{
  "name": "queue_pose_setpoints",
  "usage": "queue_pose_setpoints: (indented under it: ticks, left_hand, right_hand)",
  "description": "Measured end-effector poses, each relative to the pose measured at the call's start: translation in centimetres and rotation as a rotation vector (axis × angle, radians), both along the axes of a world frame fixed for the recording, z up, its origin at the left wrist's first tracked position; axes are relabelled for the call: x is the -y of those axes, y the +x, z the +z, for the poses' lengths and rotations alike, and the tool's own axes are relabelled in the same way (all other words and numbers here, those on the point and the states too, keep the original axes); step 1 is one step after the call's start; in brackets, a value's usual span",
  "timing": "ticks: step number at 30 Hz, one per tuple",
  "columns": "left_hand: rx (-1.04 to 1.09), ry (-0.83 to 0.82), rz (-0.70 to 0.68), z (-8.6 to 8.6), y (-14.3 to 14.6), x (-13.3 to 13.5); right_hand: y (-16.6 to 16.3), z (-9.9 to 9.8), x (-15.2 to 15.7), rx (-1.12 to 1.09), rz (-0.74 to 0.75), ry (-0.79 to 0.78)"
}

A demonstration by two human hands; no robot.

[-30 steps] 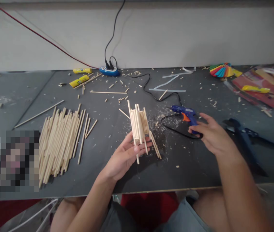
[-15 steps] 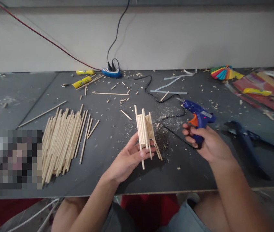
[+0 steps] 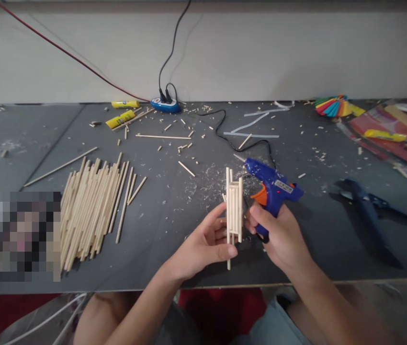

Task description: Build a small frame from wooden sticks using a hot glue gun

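In front of me, my left hand [image 3: 207, 242] grips a small frame of wooden sticks [image 3: 234, 208], thumb on its lower near end. The frame stands nearly upright, with several parallel sticks filling one side and longer sticks jutting out above and below. My right hand [image 3: 273, 232] is wrapped around the handle of a blue hot glue gun [image 3: 271, 179] with an orange trigger. The gun's nozzle points up and left, above and behind the top of the frame. Some right-hand fingers are partly hidden by the gun and close to the frame.
A pile of wooden sticks [image 3: 90, 211] lies left. Dark cutting pliers [image 3: 367, 215] rest right. At the back are a blue power socket [image 3: 165, 104], yellow glue tubes [image 3: 120, 119], clear glue sticks [image 3: 252, 134] and colourful sticks [image 3: 333, 106]. The gun's black cord [image 3: 221, 129] crosses stick scraps.
The glue gun has moved left and closer to the stick frame. My left hand has shifted right and slightly down, turning the frame so another side faces me.
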State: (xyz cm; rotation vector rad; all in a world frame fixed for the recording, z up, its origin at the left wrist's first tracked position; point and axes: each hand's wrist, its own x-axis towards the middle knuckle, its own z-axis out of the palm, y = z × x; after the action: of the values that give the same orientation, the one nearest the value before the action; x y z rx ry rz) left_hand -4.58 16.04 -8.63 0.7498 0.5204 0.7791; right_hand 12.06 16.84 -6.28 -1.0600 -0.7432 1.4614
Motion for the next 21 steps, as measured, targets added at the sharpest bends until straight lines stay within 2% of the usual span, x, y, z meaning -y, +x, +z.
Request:
queue_pose_setpoints:
  ticks: [9, 21]
  left_hand:
    - [-0.016, 0.034, -0.075, 0.53, 0.15, 0.06]
    - [-0.025, 0.054, -0.093, 0.70, 0.12, 0.01]
  right_hand:
    - [-0.36, -0.20, 0.29, -0.016, -0.058, -0.052]
    - [-0.38, -0.06, 0.19, -0.019, -0.057, -0.071]
